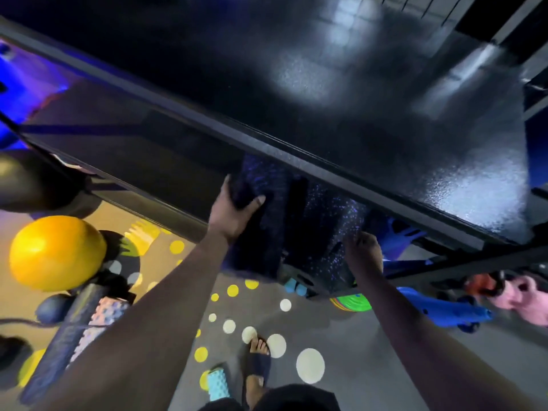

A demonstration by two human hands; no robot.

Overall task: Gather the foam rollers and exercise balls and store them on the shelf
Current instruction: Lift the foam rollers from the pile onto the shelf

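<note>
- A dark, glossy shelf (370, 120) board crosses the view from 10 o'clock to 4 o'clock, and its top is finely speckled.
- Pale reflected light (305, 81) lies on it at 12 o'clock and again at 3 o'clock.
- A blue-violet glow (20, 81) shows at 10 o'clock.
- The floor (385, 375) at 6 o'clock is grey, scattered with round white and yellow dots (310, 365).
- A tan patch (118, 216) of floor sits at 9 o'clock.
- Dark bars (504, 22) stand at 1 o'clock.

You have no writing, label, brand or number to read here: the black shelf (385, 161) and the speckled foam rollers (323, 221) show none, and blur smears the smaller things.
</note>
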